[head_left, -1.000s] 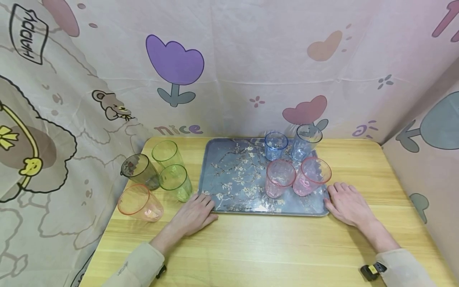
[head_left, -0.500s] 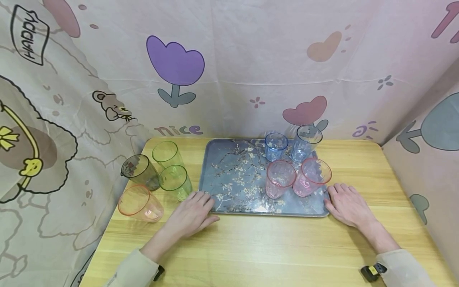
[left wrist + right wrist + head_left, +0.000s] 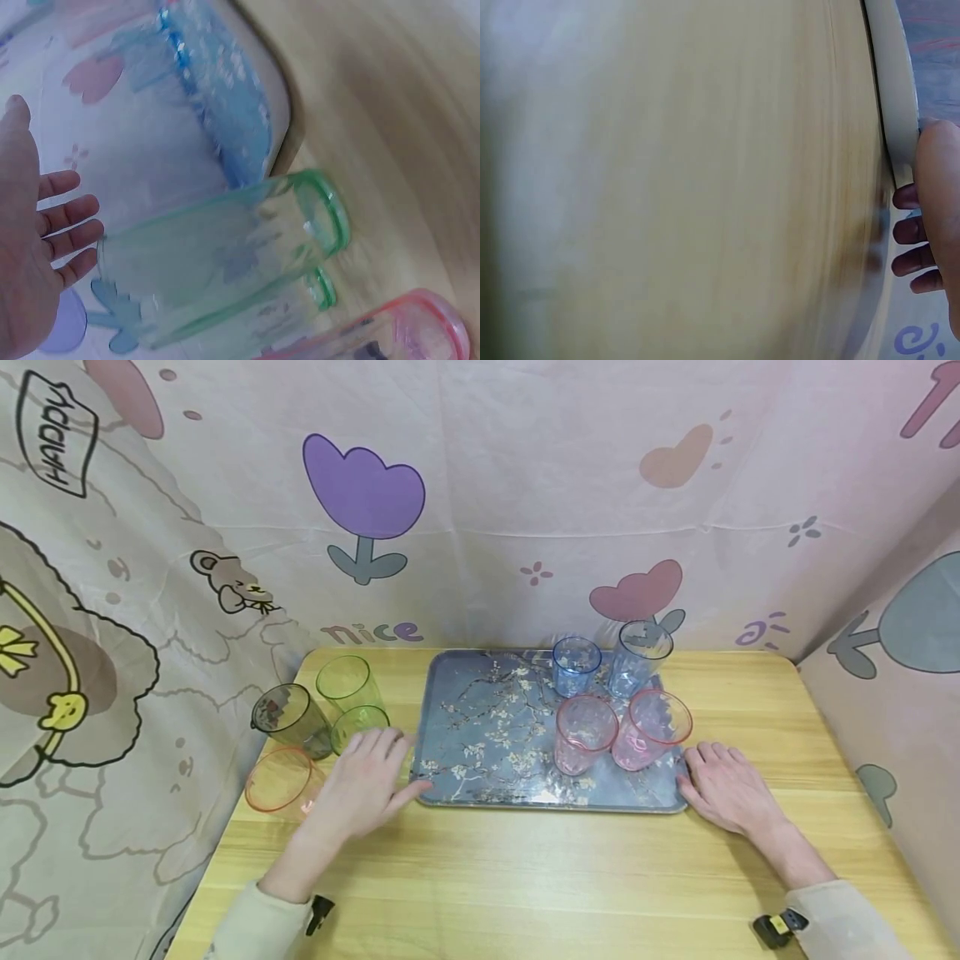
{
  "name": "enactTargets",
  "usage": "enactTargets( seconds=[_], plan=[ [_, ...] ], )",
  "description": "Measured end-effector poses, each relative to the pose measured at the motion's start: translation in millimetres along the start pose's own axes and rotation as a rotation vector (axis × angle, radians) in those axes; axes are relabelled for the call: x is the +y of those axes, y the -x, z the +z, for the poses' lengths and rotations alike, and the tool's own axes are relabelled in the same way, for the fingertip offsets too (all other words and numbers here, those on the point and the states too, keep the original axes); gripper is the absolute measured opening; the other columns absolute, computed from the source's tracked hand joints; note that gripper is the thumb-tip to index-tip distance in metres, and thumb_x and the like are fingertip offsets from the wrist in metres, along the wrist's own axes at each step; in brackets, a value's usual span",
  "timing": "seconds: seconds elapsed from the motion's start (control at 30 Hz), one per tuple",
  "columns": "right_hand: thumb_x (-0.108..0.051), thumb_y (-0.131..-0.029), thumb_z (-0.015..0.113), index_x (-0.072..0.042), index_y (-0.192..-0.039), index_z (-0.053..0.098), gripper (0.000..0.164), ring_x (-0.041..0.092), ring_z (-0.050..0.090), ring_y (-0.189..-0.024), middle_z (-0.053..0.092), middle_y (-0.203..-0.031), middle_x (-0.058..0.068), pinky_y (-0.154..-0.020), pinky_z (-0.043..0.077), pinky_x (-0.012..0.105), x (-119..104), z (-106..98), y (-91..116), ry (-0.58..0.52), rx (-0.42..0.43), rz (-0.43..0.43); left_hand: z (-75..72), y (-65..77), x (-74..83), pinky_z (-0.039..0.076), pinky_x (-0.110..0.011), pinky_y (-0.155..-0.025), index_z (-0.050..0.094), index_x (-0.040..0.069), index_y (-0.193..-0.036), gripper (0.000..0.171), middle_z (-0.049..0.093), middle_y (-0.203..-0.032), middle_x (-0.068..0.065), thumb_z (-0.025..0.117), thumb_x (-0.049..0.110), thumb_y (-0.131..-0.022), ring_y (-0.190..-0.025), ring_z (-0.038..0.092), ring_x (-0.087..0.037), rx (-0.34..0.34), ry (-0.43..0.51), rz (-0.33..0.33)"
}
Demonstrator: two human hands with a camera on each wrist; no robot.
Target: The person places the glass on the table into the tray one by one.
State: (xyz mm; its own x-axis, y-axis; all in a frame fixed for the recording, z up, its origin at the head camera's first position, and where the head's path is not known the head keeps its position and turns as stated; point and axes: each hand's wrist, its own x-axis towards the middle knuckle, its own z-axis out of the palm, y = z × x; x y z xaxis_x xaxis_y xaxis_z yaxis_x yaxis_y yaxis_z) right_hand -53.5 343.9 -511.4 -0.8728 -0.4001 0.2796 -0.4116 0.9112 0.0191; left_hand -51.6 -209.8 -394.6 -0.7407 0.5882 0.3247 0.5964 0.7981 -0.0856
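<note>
My left hand (image 3: pixel 365 785) hovers with spread fingers over the near green glass (image 3: pixel 360 720), hiding its lower part. In the left wrist view, the fingertips lie close to the rim of that green glass (image 3: pixel 217 262); contact is hard to tell. My right hand (image 3: pixel 729 787) rests at the near right corner of the blue blossom-patterned tray (image 3: pixel 480 718), its thumb against the edge. Upright on the tray's right side stand two pink glasses (image 3: pixel 585 735) and two blue glasses (image 3: pixel 576 667).
Left of the tray stand another green glass (image 3: pixel 349 685), a dark grey glass (image 3: pixel 292 718) and an orange-rimmed glass (image 3: pixel 277 781), partly behind my left hand. The wooden table (image 3: pixel 555 885) meets a printed cloth (image 3: pixel 480 527) at the back and sides.
My left hand has lifted off the tray's near left corner and moved left and up to the near green glass. My right hand and the glasses have stayed put.
</note>
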Motion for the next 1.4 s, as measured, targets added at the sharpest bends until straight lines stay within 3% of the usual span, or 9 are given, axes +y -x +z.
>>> enactTargets(
  seconds=[0.1, 0.33, 0.67, 0.73, 0.9, 0.97, 1.07, 1.27, 1.4],
  plan=[
    [-0.030, -0.089, 0.066, -0.007, -0.096, 0.059, 0.025, 0.033, 0.059, -0.082, 0.060, -0.087, 0.010, -0.074, 0.045, 0.050, 0, -1, 0, 0.000, -0.004, 0.004, -4.7, 1.0, -7.1, 0.050, -0.053, -0.102, 0.062, 0.001, -0.130, 0.095, 0.067, -0.120, -0.019, 0.012, 0.077, -0.103, -0.113, 0.063, -0.039, 0.052, 0.008, -0.052],
    [-0.030, -0.088, 0.066, -0.007, -0.095, 0.059, 0.025, 0.033, 0.059, -0.083, 0.060, -0.087, 0.010, -0.075, 0.045, 0.050, -1, -1, -1, 0.006, 0.002, 0.000, -6.9, 3.5, -24.3, 0.050, -0.059, -0.096, 0.058, -0.004, -0.131, 0.101, 0.066, -0.123, -0.026, 0.018, 0.083, -0.099, -0.113, 0.062, -0.047, 0.164, 0.023, -0.181],
    [-0.032, -0.088, 0.065, -0.008, -0.090, 0.058, 0.025, 0.035, 0.058, -0.082, 0.056, -0.083, 0.009, -0.077, 0.043, 0.051, 0, 0, -2, 0.043, 0.028, -0.027, 1.0, 8.3, -29.9, 0.049, -0.058, -0.085, 0.053, -0.012, -0.134, 0.120, 0.062, -0.117, -0.033, 0.012, 0.093, -0.090, -0.100, 0.060, -0.051, 0.166, -0.012, -0.356],
    [-0.032, -0.088, 0.064, -0.008, -0.089, 0.058, 0.026, 0.035, 0.059, -0.083, 0.056, -0.083, 0.010, -0.077, 0.044, 0.050, 0, 0, -2, 0.051, 0.034, -0.033, 2.9, 9.5, -30.4, 0.049, -0.058, -0.086, 0.052, -0.013, -0.135, 0.119, 0.061, -0.117, -0.034, 0.021, 0.093, -0.091, -0.100, 0.060, -0.051, 0.168, -0.009, -0.381],
    [-0.033, -0.087, 0.064, -0.008, -0.089, 0.058, 0.026, 0.035, 0.059, -0.082, 0.057, -0.083, 0.010, -0.078, 0.044, 0.050, 1, -2, -2, 0.067, 0.027, -0.044, 6.8, 11.0, -31.9, 0.048, -0.058, -0.085, 0.051, -0.015, -0.136, 0.106, 0.060, -0.117, -0.037, 0.063, 0.076, -0.082, -0.102, 0.059, -0.052, 0.172, 0.003, -0.429],
    [-0.033, -0.087, 0.064, -0.008, -0.089, 0.058, 0.026, 0.034, 0.059, -0.082, 0.057, -0.083, 0.010, -0.077, 0.044, 0.050, 1, -3, -3, 0.072, 0.024, -0.046, 8.1, 10.7, -32.2, 0.048, -0.057, -0.084, 0.052, -0.016, -0.136, 0.105, 0.061, -0.116, -0.037, 0.069, 0.070, -0.078, -0.101, 0.060, -0.052, 0.171, -0.004, -0.441],
    [-0.033, -0.088, 0.064, -0.007, -0.089, 0.058, 0.026, 0.034, 0.058, -0.082, 0.057, -0.083, 0.010, -0.077, 0.043, 0.050, 1, -3, -3, 0.073, 0.022, -0.047, 10.5, 10.4, -32.8, 0.048, -0.056, -0.081, 0.052, -0.017, -0.134, 0.107, 0.061, -0.112, -0.037, 0.064, 0.075, -0.081, -0.097, 0.060, -0.052, 0.180, -0.025, -0.445],
    [-0.033, -0.087, 0.063, -0.008, -0.088, 0.058, 0.026, 0.034, 0.058, -0.081, 0.056, -0.082, 0.009, -0.075, 0.043, 0.048, 1, -3, -3, 0.074, 0.024, -0.051, 15.9, 9.5, -35.6, 0.045, -0.054, -0.071, 0.055, -0.019, -0.125, 0.124, 0.062, -0.101, -0.037, 0.026, 0.095, -0.088, -0.085, 0.059, -0.053, 0.234, -0.095, -0.438],
    [-0.033, -0.087, 0.063, -0.008, -0.088, 0.058, 0.026, 0.034, 0.058, -0.081, 0.056, -0.082, 0.009, -0.075, 0.042, 0.048, 1, -3, -3, 0.072, 0.028, -0.053, 18.3, 8.8, -37.0, 0.043, -0.052, -0.068, 0.058, -0.020, -0.120, 0.130, 0.062, -0.093, -0.035, 0.014, 0.098, -0.086, -0.080, 0.059, -0.052, 0.238, -0.148, -0.439]
  ],
)
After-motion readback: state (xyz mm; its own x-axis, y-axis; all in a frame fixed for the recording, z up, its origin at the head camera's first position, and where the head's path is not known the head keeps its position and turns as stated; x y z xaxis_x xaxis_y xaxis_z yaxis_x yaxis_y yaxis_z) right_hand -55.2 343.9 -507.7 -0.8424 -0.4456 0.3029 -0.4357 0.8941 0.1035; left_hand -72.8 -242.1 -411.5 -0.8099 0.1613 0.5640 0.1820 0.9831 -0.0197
